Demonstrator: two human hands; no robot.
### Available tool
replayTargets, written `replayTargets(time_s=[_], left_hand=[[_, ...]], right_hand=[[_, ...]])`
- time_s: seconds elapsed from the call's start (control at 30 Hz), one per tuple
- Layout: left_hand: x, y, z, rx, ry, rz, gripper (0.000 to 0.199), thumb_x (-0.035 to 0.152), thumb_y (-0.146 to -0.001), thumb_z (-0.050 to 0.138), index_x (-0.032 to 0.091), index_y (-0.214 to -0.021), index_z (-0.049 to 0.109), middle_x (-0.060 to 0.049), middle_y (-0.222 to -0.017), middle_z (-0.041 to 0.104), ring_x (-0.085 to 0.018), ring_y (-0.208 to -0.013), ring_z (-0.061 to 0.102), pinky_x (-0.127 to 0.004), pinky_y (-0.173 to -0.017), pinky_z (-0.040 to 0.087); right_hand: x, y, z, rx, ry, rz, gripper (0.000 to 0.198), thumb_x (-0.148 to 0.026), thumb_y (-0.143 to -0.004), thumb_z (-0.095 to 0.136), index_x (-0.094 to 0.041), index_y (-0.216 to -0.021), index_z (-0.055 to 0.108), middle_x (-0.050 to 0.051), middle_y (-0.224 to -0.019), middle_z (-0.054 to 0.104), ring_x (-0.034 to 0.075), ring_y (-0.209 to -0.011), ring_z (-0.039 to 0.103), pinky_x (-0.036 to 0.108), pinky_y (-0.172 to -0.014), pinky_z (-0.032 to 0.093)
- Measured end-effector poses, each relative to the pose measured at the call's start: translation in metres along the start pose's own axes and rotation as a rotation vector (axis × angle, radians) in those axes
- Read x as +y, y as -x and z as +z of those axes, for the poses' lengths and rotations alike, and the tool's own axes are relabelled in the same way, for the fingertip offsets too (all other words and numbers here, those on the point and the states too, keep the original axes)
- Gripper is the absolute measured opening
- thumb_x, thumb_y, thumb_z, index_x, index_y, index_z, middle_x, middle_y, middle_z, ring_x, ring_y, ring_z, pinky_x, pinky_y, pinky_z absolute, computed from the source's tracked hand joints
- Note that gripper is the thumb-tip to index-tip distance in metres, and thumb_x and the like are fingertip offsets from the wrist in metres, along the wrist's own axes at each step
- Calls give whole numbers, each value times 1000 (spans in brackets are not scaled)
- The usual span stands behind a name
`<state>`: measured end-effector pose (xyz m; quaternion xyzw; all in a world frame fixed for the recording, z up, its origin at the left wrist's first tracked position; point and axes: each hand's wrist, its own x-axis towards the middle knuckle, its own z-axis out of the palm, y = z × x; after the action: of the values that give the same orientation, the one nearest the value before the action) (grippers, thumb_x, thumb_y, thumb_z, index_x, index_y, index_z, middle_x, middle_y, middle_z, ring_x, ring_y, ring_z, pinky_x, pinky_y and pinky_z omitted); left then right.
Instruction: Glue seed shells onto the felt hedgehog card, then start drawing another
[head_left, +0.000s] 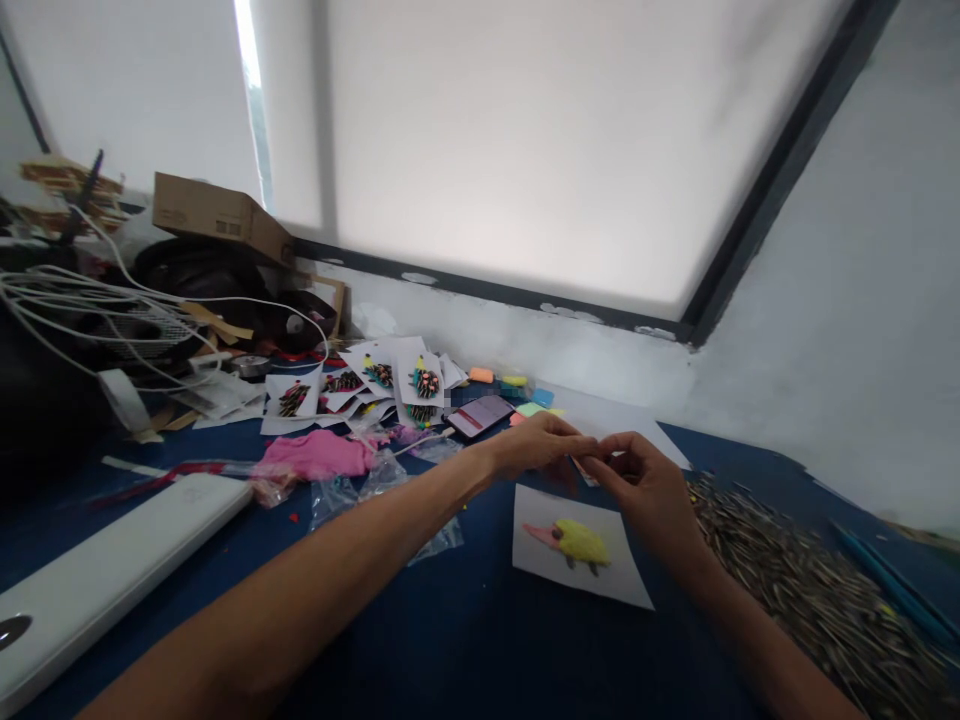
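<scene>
My left hand [538, 446] and my right hand [643, 484] meet fingertip to fingertip above the blue table. The fingers of both are closed in a pinch, and whatever is between them is too small or hidden to make out. Just below them lies a white paper card [536, 573] bearing a flat animal figure with a yellow clay body [581, 541], a pink pointed snout [540, 536] and short dark legs. Neither hand touches this card. Partly covered by my hands, a small white and orange piece shows behind the fingers.
Dark thin sticks [810, 590] lie heaped at right, beside a blue tool-like object [892, 585]. Behind are a phone [480, 415], coloured clay blocks [481, 375] and finished animal cards [424, 380]. Pink clay [319, 455], a white device [120, 570], cables and a cardboard box [217, 215] occupy the left.
</scene>
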<state>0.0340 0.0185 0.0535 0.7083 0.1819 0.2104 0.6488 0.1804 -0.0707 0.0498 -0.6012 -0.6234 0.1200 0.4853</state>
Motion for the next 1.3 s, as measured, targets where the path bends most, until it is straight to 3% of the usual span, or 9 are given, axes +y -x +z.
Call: replayTargets(time_s=[0.13,0.3,0.43,0.6,0.87,1.17,1.3], left_hand=[[5,3,0,-56,-45,6,34,42,-88,56,9,-93,67,-4,-74,66,-8,-54,60,-19,-54,43],[-1,1,-15,-63,-181,-15,33,35,-92,46,10,-86,67,-6,-81,68,-6,-49,57,-20,-53,44],[-13,-4,-25,-156,-440,-118,6,13,-74,59,11,-74,64,1,-63,60,-8,-47,55,-20,-51,44],[-20,-4,-24,-276,-609,-151,18,0,-60,54,12,-69,64,4,-54,55,-10,-49,53,-20,-49,44],[-18,-3,-21,-263,-721,-172,27,-3,-54,50,12,-70,66,3,-55,56,-12,-51,54,-20,-47,41],[-19,-5,-22,-255,-767,-180,27,0,-55,51,13,-73,67,2,-55,57,-12,-51,52,-21,-48,41],[-18,-4,-22,-256,-754,-186,25,1,-58,52,13,-74,68,2,-55,56,-12,-51,53,-21,-48,42]], right_hand=[[5,1,0,12,27,-29,28,-47,-75,69,-22,-81,59,-2,-59,57,15,-55,54,27,-51,39],[4,2,1,-25,75,-130,21,-41,-84,59,-21,-81,66,4,-78,65,17,-67,60,28,-58,44],[-5,10,10,-230,250,-188,18,-34,-84,58,-22,-84,71,6,-87,67,16,-65,59,30,-60,44],[-7,22,22,-465,403,-188,15,-29,-83,58,-24,-80,71,1,-78,67,14,-57,57,27,-57,42],[5,31,32,-393,597,-360,23,-31,-90,52,-26,-86,74,4,-87,67,18,-74,64,26,-59,44],[11,35,40,-338,739,-581,27,-22,-90,48,-26,-85,74,6,-86,70,18,-71,64,26,-55,41],[9,37,39,-392,824,-637,26,-12,-85,48,-24,-90,71,7,-87,68,19,-72,62,26,-57,40]])
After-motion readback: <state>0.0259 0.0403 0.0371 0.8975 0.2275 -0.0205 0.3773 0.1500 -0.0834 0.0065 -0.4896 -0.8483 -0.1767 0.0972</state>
